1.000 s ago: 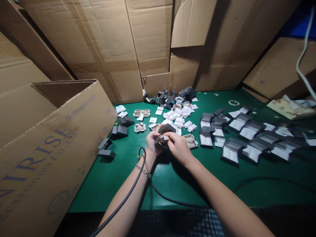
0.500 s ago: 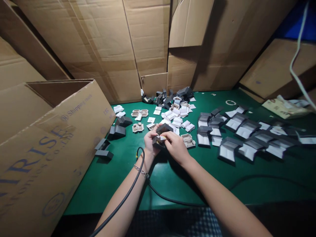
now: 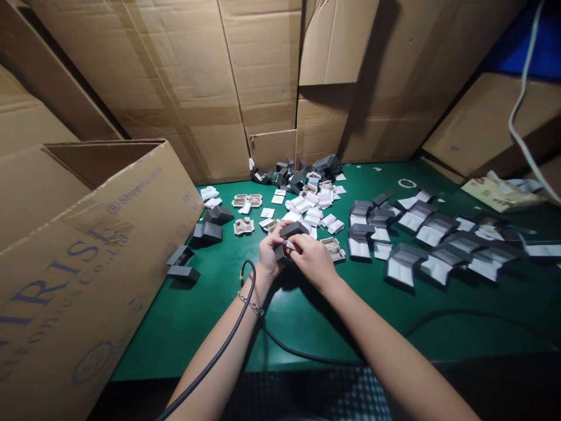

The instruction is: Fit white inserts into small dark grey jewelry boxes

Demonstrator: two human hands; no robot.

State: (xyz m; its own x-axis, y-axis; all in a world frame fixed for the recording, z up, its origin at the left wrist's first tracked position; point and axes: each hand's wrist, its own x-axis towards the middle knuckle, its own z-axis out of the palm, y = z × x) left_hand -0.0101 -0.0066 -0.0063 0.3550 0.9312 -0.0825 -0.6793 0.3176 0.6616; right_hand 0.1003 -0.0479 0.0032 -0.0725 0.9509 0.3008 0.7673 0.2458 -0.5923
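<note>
My left hand is closed round a small black hinged box, holding it with the lid raised over the table. The fingers of my right hand are pinched at the box's opening, on a small white piece that is mostly hidden by the fingertips. Just right of the hands lies a beige moulded insert. Behind them is a loose pile of white folded inserts, with a heap of black boxes farther back.
Rows of opened black boxes with white linings cover the right side of the green table. A few black boxes stand left, beside a large carton. A black cable crosses my left forearm. Cardboard walls the back.
My right fingers have pushed slightly farther into the box, and less of the white piece shows. The box has shifted a little to the right.
</note>
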